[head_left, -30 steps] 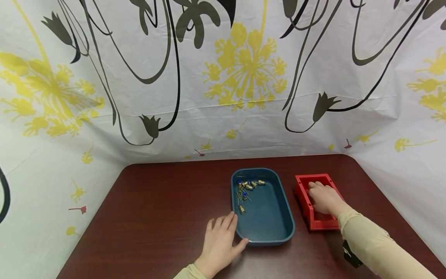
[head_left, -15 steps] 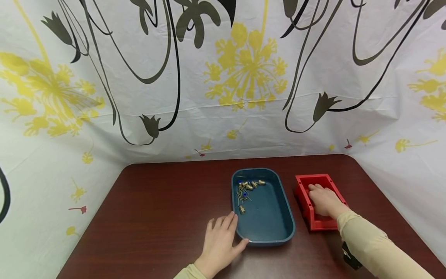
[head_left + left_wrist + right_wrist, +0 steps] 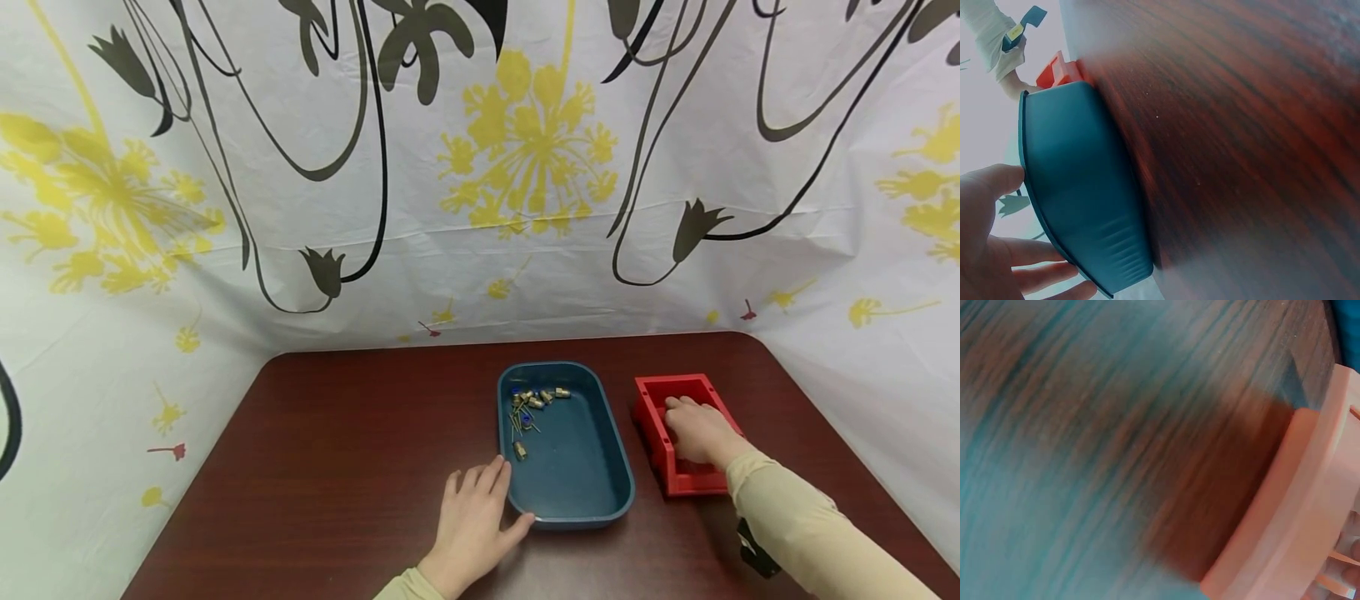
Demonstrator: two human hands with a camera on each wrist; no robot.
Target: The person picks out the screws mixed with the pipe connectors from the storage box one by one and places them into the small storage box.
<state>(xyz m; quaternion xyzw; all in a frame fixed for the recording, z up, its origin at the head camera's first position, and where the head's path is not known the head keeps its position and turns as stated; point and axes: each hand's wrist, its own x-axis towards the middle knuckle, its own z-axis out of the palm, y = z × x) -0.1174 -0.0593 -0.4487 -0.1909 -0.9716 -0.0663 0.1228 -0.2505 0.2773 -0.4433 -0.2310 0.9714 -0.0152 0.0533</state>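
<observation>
A dark blue oval tray (image 3: 621, 467) sits on the brown table (image 3: 337, 467), with several small brass pin parts (image 3: 531, 407) at its far left end. My left hand (image 3: 472, 525) lies flat on the table at the tray's near left corner, thumb against the rim. In the left wrist view, the hand (image 3: 985, 250) is beside the tray's wall (image 3: 1079, 187). My right hand (image 3: 697, 429) reaches palm down into a red rectangular tray (image 3: 654, 429), and its fingertips are hidden inside. The right wrist view is blurred, showing the red tray's wall (image 3: 1291, 506).
A white cloth (image 3: 480, 208) with yellow and black flowers hangs close behind and beside the table. The red tray stands just right of the blue tray. A black wrist device (image 3: 753, 546) shows under my right sleeve.
My right hand has drawn back slightly toward me inside the red tray. The left hand and both trays have not moved.
</observation>
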